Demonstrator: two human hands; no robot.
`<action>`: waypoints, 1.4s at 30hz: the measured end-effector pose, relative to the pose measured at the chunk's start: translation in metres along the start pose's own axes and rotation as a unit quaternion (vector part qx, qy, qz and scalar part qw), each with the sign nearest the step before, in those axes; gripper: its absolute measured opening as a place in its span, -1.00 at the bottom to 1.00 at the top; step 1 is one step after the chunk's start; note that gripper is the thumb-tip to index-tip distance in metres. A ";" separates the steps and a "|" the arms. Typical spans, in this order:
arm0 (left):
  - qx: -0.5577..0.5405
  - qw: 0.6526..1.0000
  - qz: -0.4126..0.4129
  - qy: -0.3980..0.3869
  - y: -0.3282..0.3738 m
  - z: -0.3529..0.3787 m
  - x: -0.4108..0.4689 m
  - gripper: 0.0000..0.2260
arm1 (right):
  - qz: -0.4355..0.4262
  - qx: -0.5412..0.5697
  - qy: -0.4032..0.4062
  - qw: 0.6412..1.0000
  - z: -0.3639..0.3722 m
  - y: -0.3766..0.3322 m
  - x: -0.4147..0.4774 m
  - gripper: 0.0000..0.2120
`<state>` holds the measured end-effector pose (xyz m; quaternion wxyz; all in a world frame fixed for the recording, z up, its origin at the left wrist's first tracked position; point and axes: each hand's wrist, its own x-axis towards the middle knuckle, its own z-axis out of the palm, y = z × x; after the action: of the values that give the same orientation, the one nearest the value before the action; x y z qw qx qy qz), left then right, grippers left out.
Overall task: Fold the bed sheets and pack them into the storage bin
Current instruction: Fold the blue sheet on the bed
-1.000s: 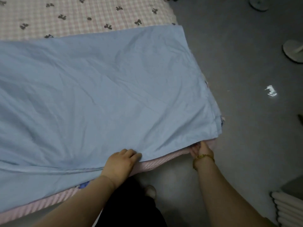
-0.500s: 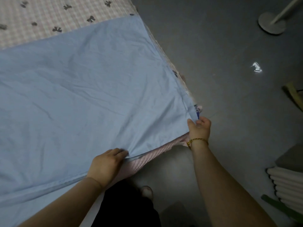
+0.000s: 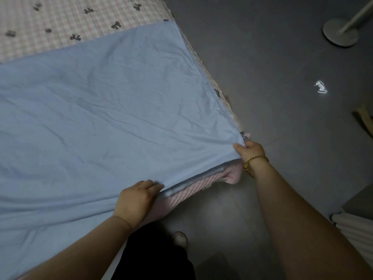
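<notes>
– Whereabouts of the blue bed sheet [image 3: 113, 110]?
– Spread flat over a pink checked bed cover [image 3: 60, 21] printed with dark bows. Long axis left to right across the view. Short right edge lined up along the cover's right side, near right corner pointing out toward the grey floor [image 3: 272, 57].
– And the hands?
– Right hand [image 3: 249, 152] pinching that near right corner, thumb on top, fingers underneath, a gold bracelet [image 3: 255, 159] at the wrist. Left hand [image 3: 135, 201] further left on the near hem, fingers curled over the edge, thumb out of sight below the cloth. Hem between the two raised a little, clear of the pink striped bedding [image 3: 201, 184] beneath.
– Anything cut off or hard to make out?
– Left end of the sheet gone past the frame, so no view of its full length. Near left stretch hidden behind the left forearm. Round stand base [image 3: 339, 34] at far right, pole cut by the frame edge. White scrap [image 3: 321, 87] on the floor, too small to identify. Ribbed white object [image 3: 355, 225] at lower right, only partly in view, in dim light.
</notes>
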<state>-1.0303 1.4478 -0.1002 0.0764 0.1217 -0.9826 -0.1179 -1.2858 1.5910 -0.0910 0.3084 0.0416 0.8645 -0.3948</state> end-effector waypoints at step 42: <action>0.076 0.974 -0.215 0.019 -0.363 -0.188 -0.356 -0.91 | -0.619 -0.380 -0.056 0.686 0.426 -0.018 -0.345 -0.81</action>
<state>-0.5749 1.1578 -0.0541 0.0586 0.3377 -0.9378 -0.0546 -0.8003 1.3363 -0.0956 0.0312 -0.6454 0.7510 -0.1357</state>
